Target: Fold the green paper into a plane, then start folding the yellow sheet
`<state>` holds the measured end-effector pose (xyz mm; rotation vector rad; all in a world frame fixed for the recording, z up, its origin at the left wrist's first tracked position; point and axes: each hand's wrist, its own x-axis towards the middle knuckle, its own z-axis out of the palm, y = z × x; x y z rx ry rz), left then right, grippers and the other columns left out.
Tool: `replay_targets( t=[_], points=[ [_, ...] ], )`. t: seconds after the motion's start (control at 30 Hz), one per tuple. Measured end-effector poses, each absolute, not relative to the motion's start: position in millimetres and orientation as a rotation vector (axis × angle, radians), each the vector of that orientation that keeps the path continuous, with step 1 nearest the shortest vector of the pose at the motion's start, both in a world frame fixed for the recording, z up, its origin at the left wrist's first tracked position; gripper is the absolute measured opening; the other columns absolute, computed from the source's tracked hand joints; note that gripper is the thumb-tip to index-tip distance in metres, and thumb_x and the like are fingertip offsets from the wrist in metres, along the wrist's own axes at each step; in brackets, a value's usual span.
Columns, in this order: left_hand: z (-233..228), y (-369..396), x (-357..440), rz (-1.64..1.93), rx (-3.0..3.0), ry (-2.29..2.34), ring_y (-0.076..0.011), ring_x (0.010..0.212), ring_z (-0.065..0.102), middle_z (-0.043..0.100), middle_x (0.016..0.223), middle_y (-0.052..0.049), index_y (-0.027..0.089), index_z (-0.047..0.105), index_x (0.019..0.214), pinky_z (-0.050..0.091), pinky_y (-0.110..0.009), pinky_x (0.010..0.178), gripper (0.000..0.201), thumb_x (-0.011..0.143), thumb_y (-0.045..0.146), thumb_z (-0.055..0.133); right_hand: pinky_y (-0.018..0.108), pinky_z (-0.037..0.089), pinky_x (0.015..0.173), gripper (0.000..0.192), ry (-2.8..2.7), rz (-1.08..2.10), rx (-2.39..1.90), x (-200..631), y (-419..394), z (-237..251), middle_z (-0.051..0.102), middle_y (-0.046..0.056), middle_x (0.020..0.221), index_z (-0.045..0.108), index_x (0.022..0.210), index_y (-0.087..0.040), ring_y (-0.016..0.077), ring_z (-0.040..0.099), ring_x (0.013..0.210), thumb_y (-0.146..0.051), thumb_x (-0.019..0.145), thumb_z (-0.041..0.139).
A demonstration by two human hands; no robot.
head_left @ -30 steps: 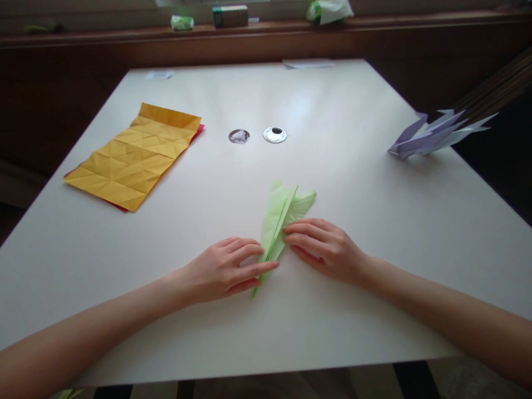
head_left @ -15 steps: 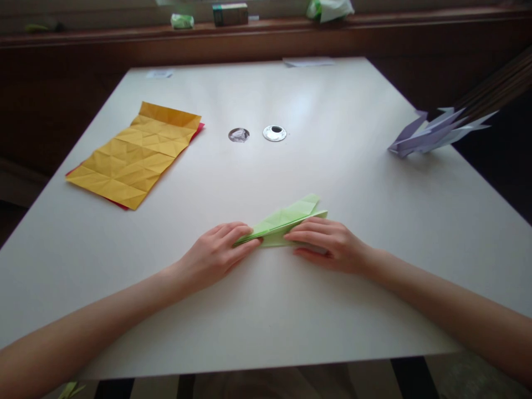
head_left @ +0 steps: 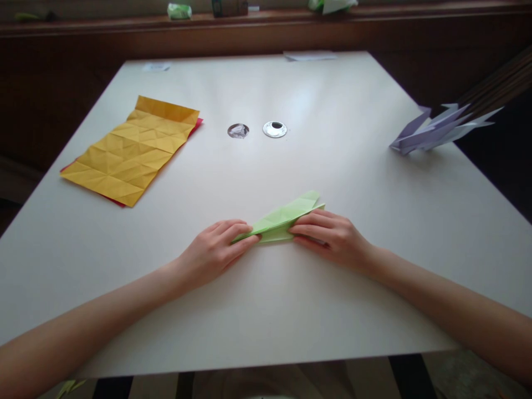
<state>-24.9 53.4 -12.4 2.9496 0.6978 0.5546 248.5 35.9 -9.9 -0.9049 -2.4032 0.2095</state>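
Note:
A light green folded paper lies near the middle of the table, its layers narrowing to the left and fanning apart at the right end. My left hand pinches the narrow left end between thumb and fingers. At the right, my right hand has its fingers closed on the lower layers; the fingertips rest at the paper's edge and the thumb sits just below. Part of the paper is hidden behind both hands.
Creased yellow paper over a red sheet lies at the left of the white table. Two round discs sit toward the back. Purple folded paper stands by the right edge. Small packets rest on the ledge behind.
My right hand has shifted slightly along the green paper, uncovering more of its lower layer. The left hand keeps its pinch. The whole view has tilted a little downward.

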Motion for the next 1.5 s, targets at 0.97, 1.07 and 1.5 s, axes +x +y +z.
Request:
replay_targets(
  t=[0.97, 1.07, 1.5],
  points=[
    [-11.5, 43.3, -23.8, 0.734, 3.144, 0.818, -0.0162, 0.075, 0.052, 0.061, 0.080, -0.004, 0.014, 0.059, 0.090, 0.045, -0.028, 0.060, 0.014, 0.079, 0.008, 0.053, 0.027, 0.042, 0.060, 0.012, -2.495, -0.248, -0.940, 228.9, 28.5, -6.4, 0.065, 0.002, 0.071, 0.061, 0.081, -0.018, 0.0134, 0.054, 0.067, -0.010, 0.080, 0.053],
    [-6.5, 34.9, -21.8, 0.706, 3.217, 0.704, -0.0180, 0.082, 0.056, 0.064, 0.092, -0.007, 0.011, 0.058, 0.100, 0.049, -0.030, 0.066, 0.020, 0.081, 0.008, 0.051, 0.026, 0.042, 0.059, 0.012, -2.488, -0.220, -0.938, 228.9, 28.0, -7.3, 0.063, 0.001, 0.066, 0.061, 0.083, -0.018, 0.0128, 0.053, 0.064, -0.009, 0.079, 0.054],
    [-7.9, 18.2, -8.3, 0.550, 3.023, 0.627, -0.0244, 0.108, 0.052, 0.058, 0.113, -0.015, 0.004, 0.053, 0.113, 0.050, -0.037, 0.091, 0.032, 0.085, 0.016, 0.047, 0.029, 0.041, 0.065, 0.012, -2.572, -0.069, -1.042, 230.0, 22.5, 2.4, 0.061, 0.004, 0.070, 0.059, 0.075, -0.015, 0.0150, 0.052, 0.068, -0.011, 0.081, 0.049]
  ],
)
